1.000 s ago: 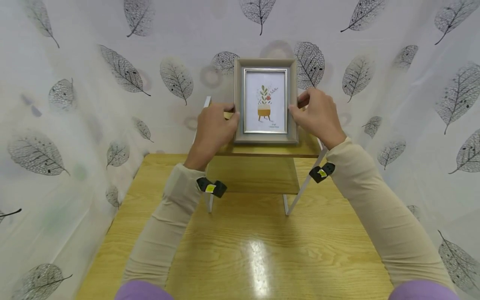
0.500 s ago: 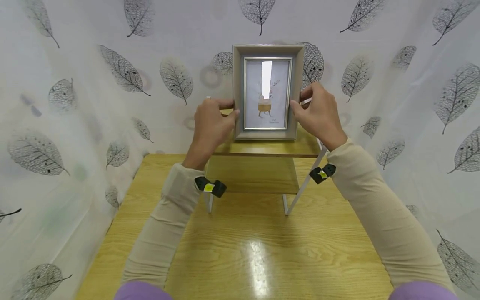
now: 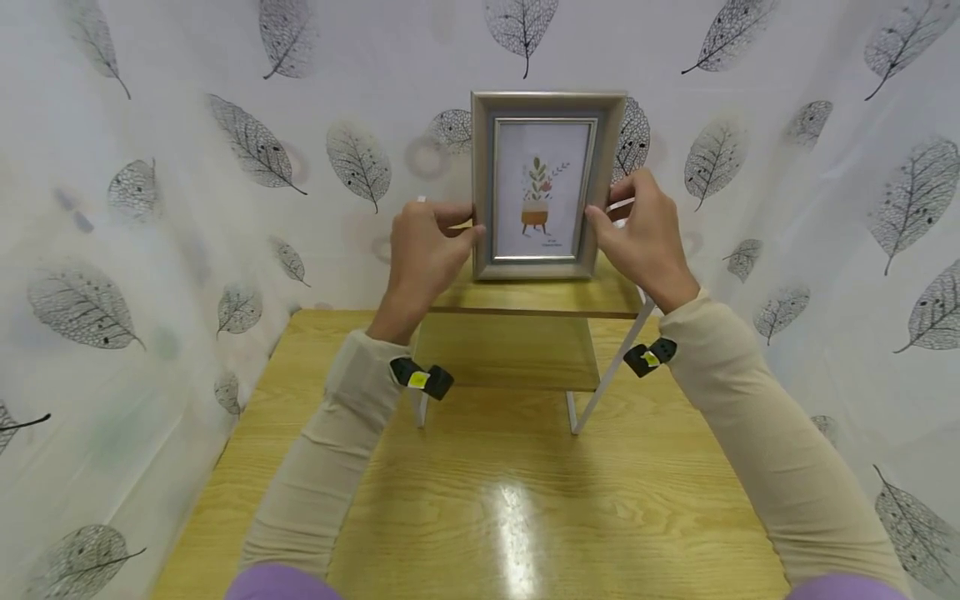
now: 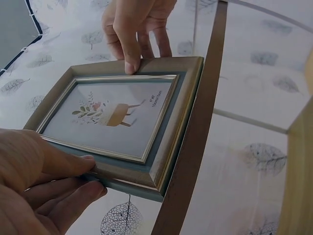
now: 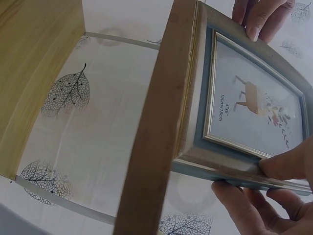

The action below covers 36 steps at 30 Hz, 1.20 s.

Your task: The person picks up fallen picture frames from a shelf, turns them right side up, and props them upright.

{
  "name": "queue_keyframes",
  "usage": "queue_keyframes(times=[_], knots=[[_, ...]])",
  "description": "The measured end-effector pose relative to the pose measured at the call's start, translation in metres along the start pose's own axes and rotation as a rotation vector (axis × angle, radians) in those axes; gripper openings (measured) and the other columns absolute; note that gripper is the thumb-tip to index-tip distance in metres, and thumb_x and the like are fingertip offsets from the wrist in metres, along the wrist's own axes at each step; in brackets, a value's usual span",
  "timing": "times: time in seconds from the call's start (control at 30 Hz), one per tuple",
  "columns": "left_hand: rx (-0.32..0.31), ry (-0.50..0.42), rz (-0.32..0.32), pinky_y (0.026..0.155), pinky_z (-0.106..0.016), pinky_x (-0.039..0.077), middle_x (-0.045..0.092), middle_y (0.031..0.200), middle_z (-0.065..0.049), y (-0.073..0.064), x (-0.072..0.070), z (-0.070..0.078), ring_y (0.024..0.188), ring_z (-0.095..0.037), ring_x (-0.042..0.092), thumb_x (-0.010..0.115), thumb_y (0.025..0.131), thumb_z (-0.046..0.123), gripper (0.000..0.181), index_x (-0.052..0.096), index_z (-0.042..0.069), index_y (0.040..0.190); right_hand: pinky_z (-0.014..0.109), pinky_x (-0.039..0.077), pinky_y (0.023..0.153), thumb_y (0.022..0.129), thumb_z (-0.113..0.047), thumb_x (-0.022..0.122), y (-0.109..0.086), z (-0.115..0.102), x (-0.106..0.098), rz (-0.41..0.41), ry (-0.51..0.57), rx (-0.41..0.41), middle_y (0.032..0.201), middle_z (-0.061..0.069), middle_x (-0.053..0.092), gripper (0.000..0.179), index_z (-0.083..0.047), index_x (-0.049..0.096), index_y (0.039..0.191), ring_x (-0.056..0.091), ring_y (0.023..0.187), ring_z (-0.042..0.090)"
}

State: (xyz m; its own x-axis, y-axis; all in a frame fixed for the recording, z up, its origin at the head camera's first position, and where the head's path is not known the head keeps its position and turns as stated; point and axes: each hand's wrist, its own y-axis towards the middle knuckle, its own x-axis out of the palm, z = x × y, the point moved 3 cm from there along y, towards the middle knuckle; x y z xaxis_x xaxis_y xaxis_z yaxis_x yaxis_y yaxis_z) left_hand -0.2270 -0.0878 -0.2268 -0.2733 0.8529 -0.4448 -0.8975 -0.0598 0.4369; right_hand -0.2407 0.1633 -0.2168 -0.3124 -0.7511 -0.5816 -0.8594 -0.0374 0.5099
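A picture frame [image 3: 483, 183] with a beige border and a potted-plant print stands nearly upright on the top board of a small two-tier shelf [image 3: 517, 298]. At its left edge my left hand [image 3: 429, 254] pinches the border between thumb and fingers. My right hand [image 3: 643, 237] grips the opposite edge the same way. The left wrist view shows the left thumb on the front of the picture frame [image 4: 161, 166] and fingers behind it. In the right wrist view the frame's bottom edge lies close along the brown board edge [image 5: 156, 127].
Below the top board is a lower board [image 3: 517, 350], carried by white metal legs [image 3: 611, 367]. The shelf stands on a wood-grain table [image 3: 465, 492]. A leaf-patterned curtain [image 3: 285, 50] hangs behind and on both sides.
The picture frame has tipped more upright, its top rising, and sits slightly farther right. Both hands keep their hold at its sides. The glare seen half a second ago is gone.
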Motion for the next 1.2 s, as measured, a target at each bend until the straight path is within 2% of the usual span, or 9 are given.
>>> queue_keyframes(times=[0.27, 0.57, 0.73, 0.83, 1.03, 1.13, 1.2], knots=[[0.025, -0.064, 0.019, 0.079, -0.027, 0.06, 0.075, 0.109, -0.008, -0.003, 0.001, 0.002, 0.091, -0.015, 0.075, 0.081, 0.087, 0.009, 0.024, 0.078, 0.007, 0.111, 0.043, 0.051, 0.088, 0.095, -0.006, 0.067, -0.003, 0.003, 0.001, 0.057, 0.04, -0.051, 0.108, 0.023, 0.064, 0.023, 0.004, 0.05, 0.107, 0.065, 0.104, 0.035], [0.06, -0.069, 0.041, 0.079, -0.027, 0.06, 0.076, 0.107, -0.009, -0.003, 0.002, 0.004, 0.091, -0.016, 0.076, 0.082, 0.086, 0.007, 0.024, 0.079, 0.006, 0.109, 0.047, 0.051, 0.091, 0.094, -0.001, 0.067, -0.004, 0.004, 0.001, 0.104, 0.049, -0.103, 0.108, 0.025, 0.062, 0.024, 0.007, 0.05, 0.107, 0.066, 0.101, 0.037], [0.072, -0.104, 0.038, 0.079, -0.025, 0.06, 0.075, 0.11, -0.01, -0.002, 0.003, 0.003, 0.094, -0.018, 0.075, 0.082, 0.086, 0.006, 0.028, 0.077, 0.004, 0.113, 0.047, 0.051, 0.092, 0.094, 0.0, 0.068, -0.005, 0.005, 0.001, 0.113, 0.045, -0.114, 0.108, 0.026, 0.061, 0.025, 0.009, 0.05, 0.109, 0.066, 0.101, 0.038], [0.061, -0.126, 0.015, 0.08, -0.026, 0.06, 0.074, 0.116, -0.011, -0.002, 0.004, 0.0, 0.096, -0.022, 0.075, 0.081, 0.087, 0.007, 0.035, 0.073, 0.003, 0.121, 0.046, 0.051, 0.092, 0.093, 0.0, 0.068, -0.006, 0.006, 0.001, 0.112, 0.048, -0.105, 0.109, 0.025, 0.061, 0.025, 0.008, 0.05, 0.109, 0.066, 0.101, 0.037], [0.008, -0.147, -0.072, 0.086, -0.03, 0.059, 0.07, 0.124, -0.013, 0.0, 0.008, -0.003, 0.104, -0.028, 0.073, 0.076, 0.092, 0.009, 0.042, 0.066, 0.002, 0.132, 0.042, 0.053, 0.088, 0.095, -0.005, 0.069, -0.009, 0.006, 0.001, 0.09, 0.044, -0.089, 0.11, 0.023, 0.061, 0.028, 0.007, 0.049, 0.111, 0.066, 0.102, 0.035], [0.009, -0.142, -0.085, 0.086, -0.03, 0.059, 0.07, 0.125, -0.014, -0.001, 0.008, -0.004, 0.104, -0.029, 0.072, 0.075, 0.093, 0.009, 0.042, 0.065, 0.002, 0.133, 0.034, 0.053, 0.086, 0.098, -0.014, 0.068, -0.013, 0.005, -0.002, 0.089, 0.026, -0.078, 0.112, 0.02, 0.062, 0.032, 0.006, 0.051, 0.115, 0.066, 0.102, 0.033], [0.007, -0.141, -0.087, 0.086, -0.03, 0.059, 0.07, 0.125, -0.014, -0.002, 0.008, -0.005, 0.105, -0.029, 0.072, 0.075, 0.093, 0.008, 0.041, 0.065, 0.002, 0.133, 0.026, 0.053, 0.082, 0.1, -0.021, 0.067, -0.015, 0.002, -0.005, 0.128, 0.014, -0.076, 0.112, 0.018, 0.062, 0.034, 0.005, 0.053, 0.117, 0.065, 0.099, 0.029]])
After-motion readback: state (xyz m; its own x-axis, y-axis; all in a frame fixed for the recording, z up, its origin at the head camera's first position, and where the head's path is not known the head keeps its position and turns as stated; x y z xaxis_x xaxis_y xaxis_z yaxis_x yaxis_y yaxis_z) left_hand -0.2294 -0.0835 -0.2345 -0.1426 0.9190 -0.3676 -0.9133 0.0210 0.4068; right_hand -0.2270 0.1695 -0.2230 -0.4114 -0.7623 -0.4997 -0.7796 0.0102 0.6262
